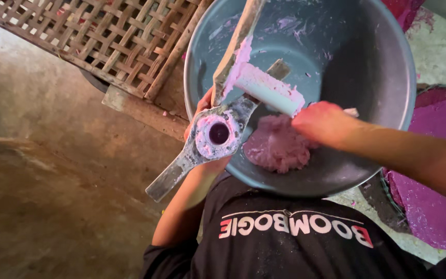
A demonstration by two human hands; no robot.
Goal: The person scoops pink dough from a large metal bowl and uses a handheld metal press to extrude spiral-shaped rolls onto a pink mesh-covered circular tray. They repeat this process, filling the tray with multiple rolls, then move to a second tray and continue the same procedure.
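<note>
Gripping the metal press (217, 135) from below, the left hand (202, 106) keeps it steady over the grey basin (367, 67), while the right hand (322, 121) closes on its dough-coated plunger (268, 89) above the pink dough (277, 144).

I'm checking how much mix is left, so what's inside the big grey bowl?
Inside the grey bowl lies a lump of pink dough, with pink smears on the wall. The right hand and the dough-coated press plunger cover part of the lump, so its full size cannot be seen.
</note>
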